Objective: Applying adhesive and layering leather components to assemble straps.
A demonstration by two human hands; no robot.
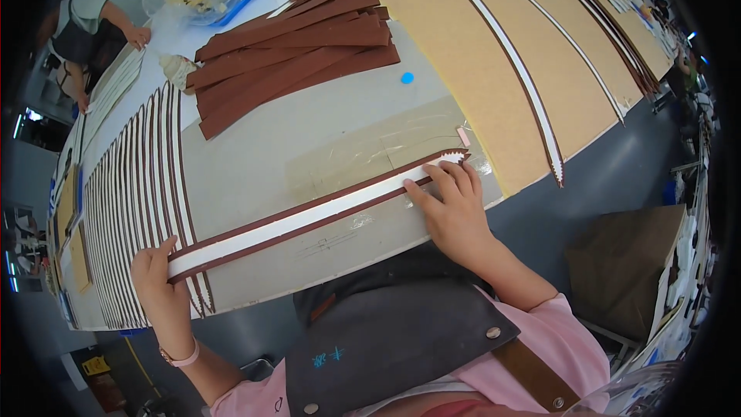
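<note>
Strip, long brown leather with white centre band [309,216], flat along bench [255,154] near edge. Left hand [158,278] pinches its end, steadying; right hand [451,208], fingers spread, presses serrated tip flat.

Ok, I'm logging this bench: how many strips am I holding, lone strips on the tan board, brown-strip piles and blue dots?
Held white-and-brown strip: 1
Lone strips on tan board: 2
Pile of brown strips: 1
Blue dot: 1
Total: 5
</note>
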